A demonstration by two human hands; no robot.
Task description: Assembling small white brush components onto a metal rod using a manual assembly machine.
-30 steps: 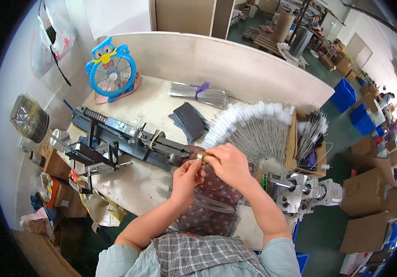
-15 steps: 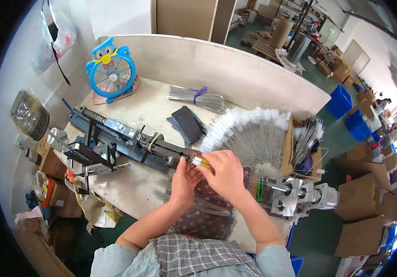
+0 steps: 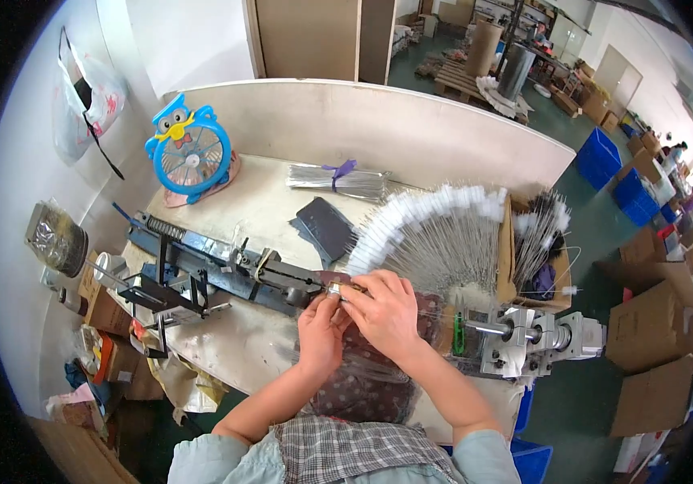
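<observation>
Over the lap side of the bench, my left hand [image 3: 321, 332] and my right hand [image 3: 383, 313] meet with fingers closed. A small pale, shiny piece [image 3: 334, 289] shows between their fingertips; its kind is too small to make out, and fingers cover most of it. Just left of the fingertips is the end of a long black metal bench fixture [image 3: 282, 276]. A brown dotted cloth [image 3: 363, 395] lies beneath my wrists, with thin wires on it. Beyond my right hand, many wire brushes with white bristle heads [image 3: 427, 214] spread in a fan.
A wire bundle with a purple tie [image 3: 338, 179], dark flat pads [image 3: 322, 226] and a blue fan [image 3: 193, 157] sit toward the back. At right stand a cardboard box of brushes [image 3: 506, 258], a silver clamp machine [image 3: 536, 335] and a green-handled tool [image 3: 459, 335]. A low partition [image 3: 411, 121] edges the bench.
My right hand has shifted slightly left and turned, its fingers now covering most of the yellow-and-white piece seen earlier. My left hand stays close to it. The whole view has tilted a little.
</observation>
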